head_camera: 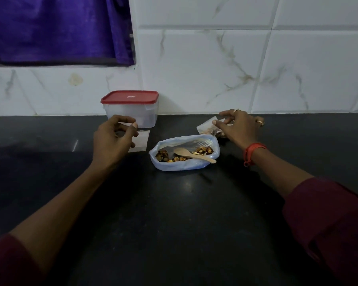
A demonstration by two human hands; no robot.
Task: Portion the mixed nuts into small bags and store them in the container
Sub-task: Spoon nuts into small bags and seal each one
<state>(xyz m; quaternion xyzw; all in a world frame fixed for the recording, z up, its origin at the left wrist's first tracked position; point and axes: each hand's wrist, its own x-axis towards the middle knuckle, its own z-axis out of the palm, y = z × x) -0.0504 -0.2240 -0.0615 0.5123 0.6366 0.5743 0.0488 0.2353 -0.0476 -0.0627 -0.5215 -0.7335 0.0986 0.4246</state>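
Note:
A large pale blue plastic bag (184,164) lies open on the black counter (174,213), with mixed nuts (163,155) and a wooden spoon (192,154) inside. A clear container with a red lid (130,108) stands closed against the wall. Empty small bags (141,141) lie flat in front of it. My left hand (112,141) hovers over them with loosely curled fingers and holds nothing. My right hand (238,126) reaches to a small filled bag (207,127) at the back right, with fingertips touching it.
White marble-look tiles (215,69) form the wall right behind the counter. A purple cloth (56,29) hangs at the upper left. My dark red sleeves show at both lower corners.

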